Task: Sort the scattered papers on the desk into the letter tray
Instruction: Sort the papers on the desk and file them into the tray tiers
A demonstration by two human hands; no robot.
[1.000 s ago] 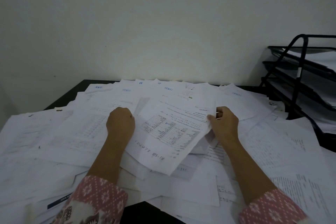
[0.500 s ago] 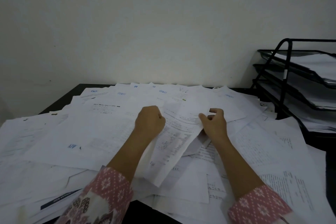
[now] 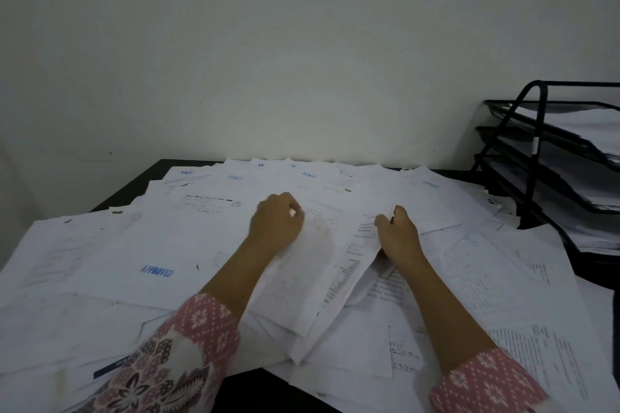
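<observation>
A thin, white printed sheet (image 3: 322,265) is held up at the centre of the frame, above the scattered papers (image 3: 110,245) that cover the matt black worktop (image 3: 141,184) in loose, overlapping layers. The sheet is bowed into a soft trough between the two hands, and its long axis runs from the upper centre down to a corner at the lower centre, leaning slightly left. Its upper end points towards the plain off-white wall (image 3: 302,60). The left grip (image 3: 276,228) is curled round the sheet's upper left edge, with a sliver of paper showing between thumb and fingers. The right grip (image 3: 399,235) is seen pinching the upper right edge between thumb and forefinger. Both forearms are covered by pink sleeves (image 3: 208,318) of soft fabric printed with small white flowers. A blue stamp reading APPROVED (image 3: 157,272) is seen upside down on a flat sheet at the left centre. At the right edge a three-tier letter tray (image 3: 533,151) of black wire and mesh stands on the worktop, with flat stacks of paper lying in its tiers.
</observation>
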